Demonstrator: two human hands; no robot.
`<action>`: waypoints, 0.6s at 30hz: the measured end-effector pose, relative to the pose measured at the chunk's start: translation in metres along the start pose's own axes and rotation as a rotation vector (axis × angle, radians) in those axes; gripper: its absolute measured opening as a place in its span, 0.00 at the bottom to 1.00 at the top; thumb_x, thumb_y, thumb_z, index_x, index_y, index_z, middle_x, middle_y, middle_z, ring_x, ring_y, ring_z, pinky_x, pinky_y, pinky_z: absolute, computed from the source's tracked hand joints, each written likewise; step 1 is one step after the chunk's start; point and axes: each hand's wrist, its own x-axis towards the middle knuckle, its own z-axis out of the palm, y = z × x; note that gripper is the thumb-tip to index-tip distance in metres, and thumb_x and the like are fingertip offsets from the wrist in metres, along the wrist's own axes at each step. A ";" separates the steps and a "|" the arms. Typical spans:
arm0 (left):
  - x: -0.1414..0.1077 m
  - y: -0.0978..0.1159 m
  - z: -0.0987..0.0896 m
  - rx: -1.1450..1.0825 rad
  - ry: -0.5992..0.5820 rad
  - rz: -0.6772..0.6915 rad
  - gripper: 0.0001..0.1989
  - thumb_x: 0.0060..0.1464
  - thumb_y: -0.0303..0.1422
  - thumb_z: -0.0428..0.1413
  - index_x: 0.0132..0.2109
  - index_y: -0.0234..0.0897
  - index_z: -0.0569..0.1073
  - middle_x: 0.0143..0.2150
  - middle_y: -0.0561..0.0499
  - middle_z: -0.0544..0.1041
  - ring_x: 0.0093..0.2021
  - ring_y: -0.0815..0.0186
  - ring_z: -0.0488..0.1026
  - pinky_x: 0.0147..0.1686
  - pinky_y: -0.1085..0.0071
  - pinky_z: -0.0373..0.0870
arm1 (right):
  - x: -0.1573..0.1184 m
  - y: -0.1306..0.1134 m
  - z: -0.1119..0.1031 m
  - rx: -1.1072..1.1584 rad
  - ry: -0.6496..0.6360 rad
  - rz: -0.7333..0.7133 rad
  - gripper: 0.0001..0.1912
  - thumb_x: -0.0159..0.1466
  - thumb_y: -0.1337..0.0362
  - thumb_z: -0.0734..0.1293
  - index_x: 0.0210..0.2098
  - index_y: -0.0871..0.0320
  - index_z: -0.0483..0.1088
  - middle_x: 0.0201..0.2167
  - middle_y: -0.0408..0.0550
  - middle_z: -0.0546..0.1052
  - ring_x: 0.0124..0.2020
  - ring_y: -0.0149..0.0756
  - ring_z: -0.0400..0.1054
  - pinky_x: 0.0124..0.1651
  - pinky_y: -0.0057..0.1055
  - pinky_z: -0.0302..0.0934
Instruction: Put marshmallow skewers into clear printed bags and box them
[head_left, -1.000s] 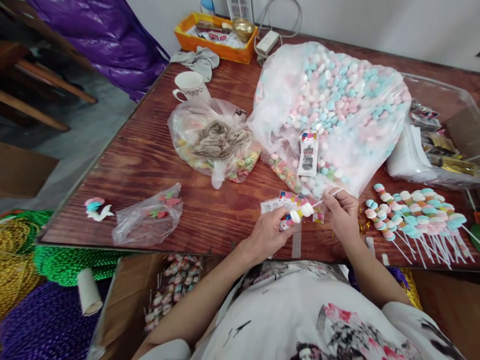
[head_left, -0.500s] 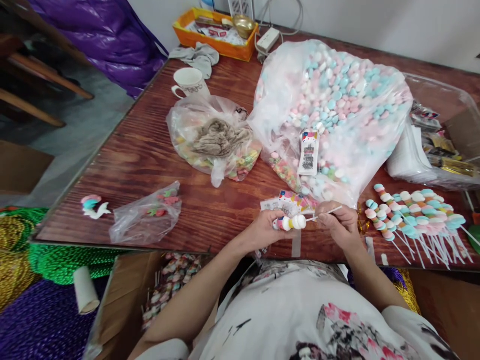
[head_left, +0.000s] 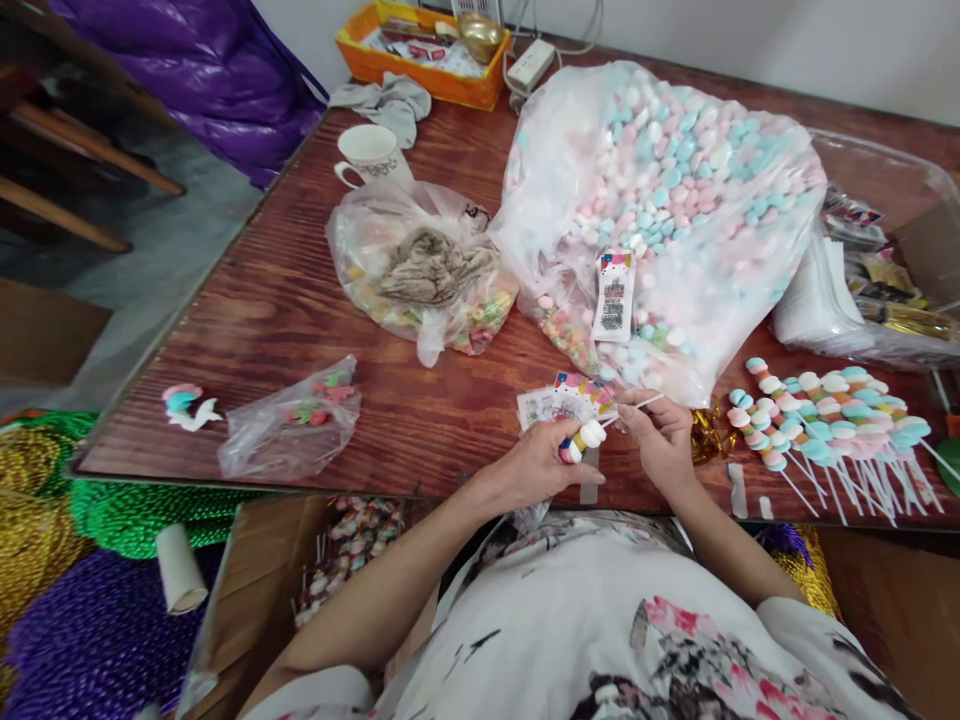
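My left hand (head_left: pixel 537 466) is closed around a small skewer of marshmallows (head_left: pixel 591 436), white and yellow at the end that shows; the rest is partly hidden by the fingers. My right hand (head_left: pixel 663 440) pinches the white stick (head_left: pixel 643 402) that sticks out of the marshmallows towards the right. Just beyond my left hand lie printed paper labels (head_left: pixel 576 392) with coloured dots. To the right of my right hand is some gold tinsel (head_left: pixel 707 437). Farther right, a pile of finished-looking marshmallow skewers (head_left: pixel 832 415) lies with sticks pointing towards me.
Behind my hands rests a large clear bag of pastel marshmallows (head_left: pixel 675 180) with a label on it. Left of it are a smaller bag of gummies (head_left: pixel 427 270), a white mug (head_left: pixel 373 156) and an orange tray (head_left: pixel 420 75). A clear plastic box (head_left: pixel 900 160) stands at the right.
The skewer has tilted in my left hand, its white end now pointing more upward. My right hand has shifted slightly left with the stick. The view has moved a little.
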 end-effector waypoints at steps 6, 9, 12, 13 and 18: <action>0.006 0.004 0.000 -0.122 -0.134 0.002 0.13 0.45 0.34 0.65 0.31 0.34 0.69 0.26 0.59 0.65 0.29 0.71 0.61 0.30 0.76 0.59 | -0.005 -0.005 0.005 -0.071 -0.132 -0.096 0.09 0.59 0.61 0.69 0.24 0.56 0.72 0.16 0.39 0.70 0.19 0.28 0.62 0.25 0.28 0.57; 0.006 0.007 -0.004 -0.190 -0.127 -0.009 0.15 0.43 0.36 0.66 0.33 0.35 0.68 0.27 0.59 0.64 0.29 0.71 0.60 0.30 0.75 0.59 | -0.006 -0.003 0.002 -0.033 -0.105 -0.039 0.10 0.59 0.58 0.70 0.24 0.56 0.72 0.15 0.37 0.68 0.17 0.27 0.58 0.23 0.26 0.53; 0.003 0.009 -0.008 -0.004 -0.052 0.016 0.19 0.41 0.37 0.67 0.38 0.36 0.70 0.29 0.58 0.66 0.30 0.69 0.62 0.30 0.75 0.60 | -0.006 0.002 -0.003 0.025 -0.030 0.025 0.12 0.59 0.57 0.70 0.24 0.57 0.71 0.14 0.36 0.64 0.16 0.25 0.54 0.21 0.25 0.49; 0.002 0.009 -0.009 0.086 -0.033 0.015 0.18 0.41 0.36 0.67 0.39 0.36 0.70 0.30 0.57 0.67 0.31 0.69 0.63 0.31 0.74 0.60 | -0.006 0.003 -0.004 0.027 -0.014 0.025 0.13 0.59 0.57 0.70 0.24 0.57 0.71 0.14 0.36 0.64 0.17 0.25 0.53 0.21 0.25 0.49; 0.001 0.004 -0.002 0.320 -0.004 0.030 0.09 0.48 0.29 0.59 0.38 0.38 0.69 0.29 0.56 0.69 0.31 0.66 0.66 0.31 0.73 0.60 | -0.010 -0.003 0.004 -0.042 -0.023 -0.071 0.11 0.59 0.59 0.70 0.23 0.57 0.71 0.18 0.39 0.70 0.20 0.27 0.59 0.26 0.27 0.56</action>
